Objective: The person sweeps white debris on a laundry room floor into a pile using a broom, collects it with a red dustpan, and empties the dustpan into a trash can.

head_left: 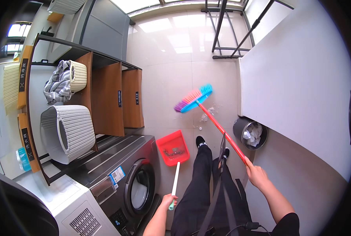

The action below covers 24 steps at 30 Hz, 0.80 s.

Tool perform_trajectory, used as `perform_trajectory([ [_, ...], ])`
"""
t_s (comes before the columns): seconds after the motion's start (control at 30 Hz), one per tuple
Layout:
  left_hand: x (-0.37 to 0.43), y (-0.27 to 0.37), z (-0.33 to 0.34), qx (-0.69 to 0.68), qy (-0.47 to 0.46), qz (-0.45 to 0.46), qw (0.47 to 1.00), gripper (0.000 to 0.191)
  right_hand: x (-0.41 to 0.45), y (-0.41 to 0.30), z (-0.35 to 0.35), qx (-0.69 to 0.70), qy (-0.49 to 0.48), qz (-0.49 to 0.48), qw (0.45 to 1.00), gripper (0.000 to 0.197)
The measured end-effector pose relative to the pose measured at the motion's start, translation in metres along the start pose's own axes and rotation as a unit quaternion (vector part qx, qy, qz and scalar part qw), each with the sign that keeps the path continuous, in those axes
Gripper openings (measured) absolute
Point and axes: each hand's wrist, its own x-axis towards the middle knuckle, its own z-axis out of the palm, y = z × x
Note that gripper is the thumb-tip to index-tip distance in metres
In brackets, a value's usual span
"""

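Observation:
My right hand (255, 174) grips the red handle of a broom (219, 126). Its blurred head (194, 98), with purple, pink and blue bristles on a blue base, is over the tiled floor. My left hand (170, 201) is closed around the white handle of a red dustpan (173, 146), near its pale green end. Some dark debris (174, 152) lies inside the pan. A small heap of whitish scraps (206, 115) is on the tiles beside the broom handle, with finer bits scattered around it. A small white round piece (200, 128) lies just ahead of my shoe.
A dark bin (242, 132) holding crumpled white paper stands at the right, against a white panel (287, 88). On the left are a grey front-loading washing machine (119, 168) and a shelf with woven baskets (75, 129). A black metal rack (228, 56) stands farther back.

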Motion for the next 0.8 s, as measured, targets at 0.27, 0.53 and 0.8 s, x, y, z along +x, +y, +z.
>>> perform_trajectory([
  [0.27,-0.009,0.009,-0.003,-0.026,-0.02,0.003,0.999,0.008,0.18,-0.113,-0.049,0.173,0.111,-0.172,0.963,0.049],
  [0.53,-0.012,0.014,0.0,-0.022,-0.016,0.01,1.0,0.007,0.313,-0.252,-0.065,0.165,0.109,-0.105,0.975,0.045],
  [0.8,-0.01,0.01,0.003,-0.039,-0.028,0.015,0.999,0.009,0.221,-0.092,0.013,0.007,0.046,-0.046,0.998,0.05],
])
